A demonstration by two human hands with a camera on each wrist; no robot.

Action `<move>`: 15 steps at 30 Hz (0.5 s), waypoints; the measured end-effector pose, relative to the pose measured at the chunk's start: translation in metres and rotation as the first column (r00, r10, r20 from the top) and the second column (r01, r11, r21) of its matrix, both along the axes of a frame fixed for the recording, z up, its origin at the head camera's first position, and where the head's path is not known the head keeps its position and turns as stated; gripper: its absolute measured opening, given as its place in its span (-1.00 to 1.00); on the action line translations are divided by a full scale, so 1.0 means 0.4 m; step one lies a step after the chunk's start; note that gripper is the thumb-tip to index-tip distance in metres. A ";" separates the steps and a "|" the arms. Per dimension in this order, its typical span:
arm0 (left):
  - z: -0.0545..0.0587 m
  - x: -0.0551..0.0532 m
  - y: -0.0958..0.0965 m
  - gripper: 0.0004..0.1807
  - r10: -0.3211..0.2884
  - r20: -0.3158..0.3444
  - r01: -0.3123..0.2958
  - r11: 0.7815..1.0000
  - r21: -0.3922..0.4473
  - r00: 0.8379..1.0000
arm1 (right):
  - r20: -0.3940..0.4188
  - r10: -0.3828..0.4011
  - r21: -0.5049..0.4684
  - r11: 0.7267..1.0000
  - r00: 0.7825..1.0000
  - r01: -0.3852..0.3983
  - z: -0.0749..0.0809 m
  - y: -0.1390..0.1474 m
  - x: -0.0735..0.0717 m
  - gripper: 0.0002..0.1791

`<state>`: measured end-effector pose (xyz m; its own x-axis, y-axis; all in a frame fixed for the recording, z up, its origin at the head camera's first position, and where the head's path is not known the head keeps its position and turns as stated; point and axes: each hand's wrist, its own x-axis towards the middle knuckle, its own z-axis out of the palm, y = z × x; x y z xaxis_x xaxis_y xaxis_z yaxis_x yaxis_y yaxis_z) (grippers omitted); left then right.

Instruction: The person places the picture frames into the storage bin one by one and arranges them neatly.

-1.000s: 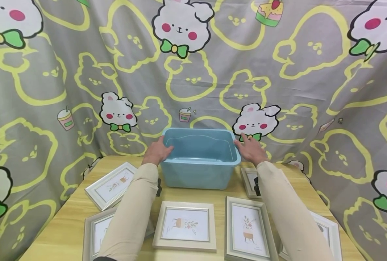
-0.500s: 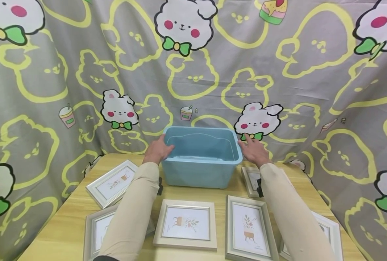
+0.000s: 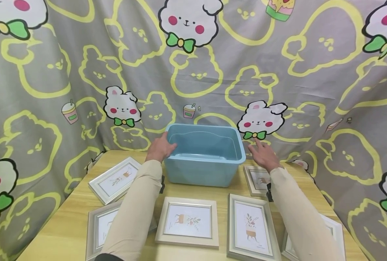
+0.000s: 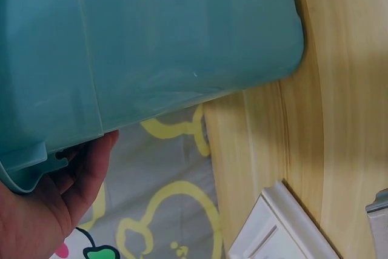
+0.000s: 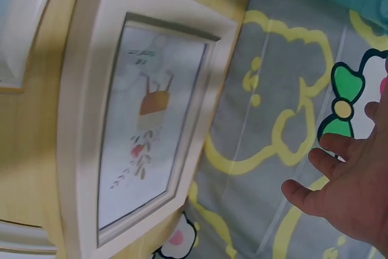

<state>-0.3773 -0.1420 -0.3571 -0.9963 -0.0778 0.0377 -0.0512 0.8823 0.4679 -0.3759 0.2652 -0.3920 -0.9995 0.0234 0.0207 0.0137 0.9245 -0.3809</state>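
A blue plastic storage bin (image 3: 198, 173) stands at the far side of the table. My left hand (image 3: 160, 148) grips its left rim, thumb over the inside edge. In the left wrist view, the fingers (image 4: 91, 171) of that hand curl under the rim against the outer wall. To the right of the bin, my right hand (image 3: 264, 155) is held apart from the rim with its fingers spread and nothing in them. Below it lies a small picture frame (image 3: 258, 180), partly hidden by the wrist; the right wrist view shows this frame (image 5: 151, 107) closely, with a potted-plant print.
More picture frames lie face up: one at the left (image 3: 115, 180), another partly under the left sleeve, a pale frame (image 3: 187, 222) in front, an upright frame (image 3: 251, 226), and one under the right sleeve. A patterned curtain (image 3: 200, 90) hangs right behind the wooden table (image 3: 63, 214).
My right hand has left the bin's right rim and moved outward to the right. The left hand stays on the left rim. The head view has tilted slightly.
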 end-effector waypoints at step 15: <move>0.000 -0.012 0.002 -0.13 0.010 0.023 -0.010 1.000 -0.005 1.000 | 0.051 -0.004 0.024 1.000 0.999 0.003 -0.050 0.041 0.008 -0.13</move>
